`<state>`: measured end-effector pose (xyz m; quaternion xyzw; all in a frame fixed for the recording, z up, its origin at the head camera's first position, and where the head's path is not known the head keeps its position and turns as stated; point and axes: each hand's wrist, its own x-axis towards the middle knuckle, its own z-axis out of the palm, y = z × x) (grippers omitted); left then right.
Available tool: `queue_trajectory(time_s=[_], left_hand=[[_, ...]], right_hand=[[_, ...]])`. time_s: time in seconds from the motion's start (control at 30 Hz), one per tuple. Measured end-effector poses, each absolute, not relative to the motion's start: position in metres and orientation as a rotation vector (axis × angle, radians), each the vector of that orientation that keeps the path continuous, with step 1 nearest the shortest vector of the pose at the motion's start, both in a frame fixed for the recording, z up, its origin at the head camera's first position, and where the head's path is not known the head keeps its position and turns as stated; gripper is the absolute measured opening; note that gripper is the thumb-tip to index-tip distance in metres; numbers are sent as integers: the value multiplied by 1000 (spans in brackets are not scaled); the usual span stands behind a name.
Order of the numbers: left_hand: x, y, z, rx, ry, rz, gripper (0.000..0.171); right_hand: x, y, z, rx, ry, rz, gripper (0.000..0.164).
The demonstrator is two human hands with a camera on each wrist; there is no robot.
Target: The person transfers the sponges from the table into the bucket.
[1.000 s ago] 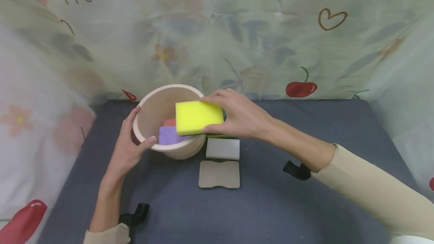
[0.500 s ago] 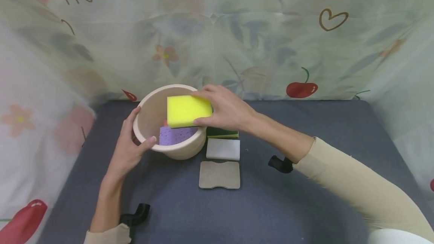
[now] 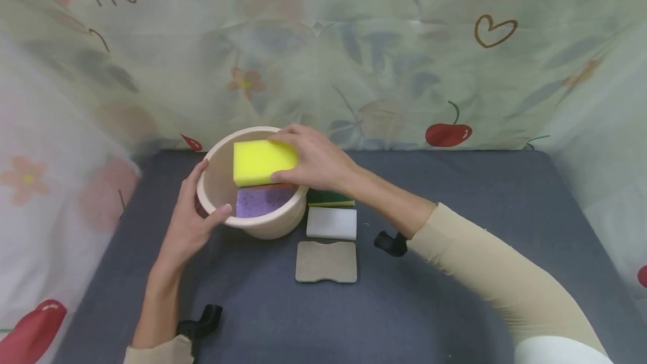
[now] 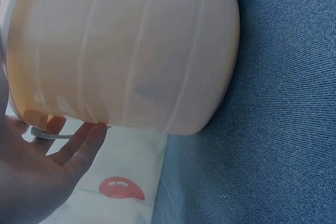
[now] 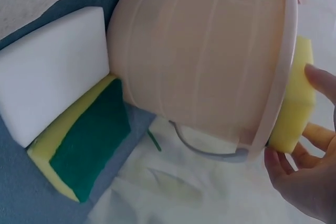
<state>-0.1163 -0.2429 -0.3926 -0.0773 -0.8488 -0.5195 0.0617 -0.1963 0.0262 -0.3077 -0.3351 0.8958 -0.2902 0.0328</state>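
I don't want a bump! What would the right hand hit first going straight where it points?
Probably the left side of the bucket, bumped by the yellow sponge in the right hand; height is hard to judge.

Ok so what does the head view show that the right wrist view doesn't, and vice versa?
Of the two, only the head view shows the purple sponge inside the bucket, the drawn heart and the beige sleeves. Only the right wrist view shows the bucket's handle. Both show the bucket, the right hand's fingers gripping the yellow sponge, the white block, the green-and-yellow sponge and the grey slab.
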Motion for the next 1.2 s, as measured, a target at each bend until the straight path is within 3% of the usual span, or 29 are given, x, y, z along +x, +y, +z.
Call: queue_trajectory(time_s=[1.2], left_hand=[[-116, -244, -394, -255, -2545, -1601, 94]], right_hand=[[-199, -19, -317, -804, 2855, -779, 59]])
